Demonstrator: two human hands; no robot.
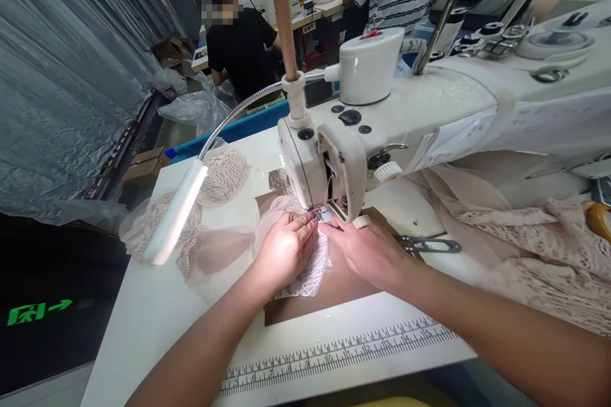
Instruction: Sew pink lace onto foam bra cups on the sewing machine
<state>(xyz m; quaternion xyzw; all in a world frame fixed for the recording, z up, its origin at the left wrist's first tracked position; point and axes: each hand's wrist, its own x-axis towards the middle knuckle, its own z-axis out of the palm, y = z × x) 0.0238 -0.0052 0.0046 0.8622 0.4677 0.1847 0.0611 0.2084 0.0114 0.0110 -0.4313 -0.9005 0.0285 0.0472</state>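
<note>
Under the needle area of the white sewing machine (305, 168) lies a piece of pale pink lace (312, 273). My left hand (285, 248) presses on the lace, its fingers together just left of the presser foot (319, 215). My right hand (365, 248) is at the right side of the foot, fingertips at the edge of the lace; what they pinch, if anything, is too small to tell. Both hands rest over a brown sheet (296, 311) on the white table. Thread snips (432, 245) lie beside my right hand.
A lamp (176, 213) on a bent metal neck hangs over the left of the table (138, 331). Lace pieces (222, 177) lie at the left, more lace fabric (548, 235) at the right. A printed ruler (334, 356) runs along the front. Two people sit beyond.
</note>
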